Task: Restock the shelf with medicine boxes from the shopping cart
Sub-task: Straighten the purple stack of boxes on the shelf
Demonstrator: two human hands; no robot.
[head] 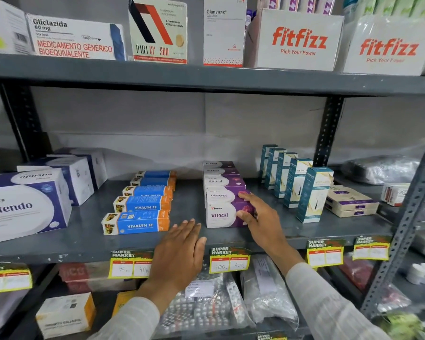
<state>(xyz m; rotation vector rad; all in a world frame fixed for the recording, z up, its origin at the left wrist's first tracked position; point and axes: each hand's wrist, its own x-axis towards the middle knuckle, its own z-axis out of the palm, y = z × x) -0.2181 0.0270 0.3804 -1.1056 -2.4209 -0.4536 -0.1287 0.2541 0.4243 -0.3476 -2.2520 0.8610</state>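
A row of white and purple Virest boxes runs front to back on the grey middle shelf (194,241). My right hand (258,217) grips the right end of the front Virest box (221,215), thumb on its face, fingers over the top and touching the box behind. My left hand (182,246) lies flat and open on the shelf's front edge, just left of that box, holding nothing. The shopping cart is out of view.
Blue and orange Vivalyn EF boxes (142,204) line up left of the Virest row; large Vitendo boxes (27,204) stand further left. Teal Ketocal boxes (304,190) stand to the right. Price tags (228,261) hang on the shelf edge. Blister packs fill the shelf below.
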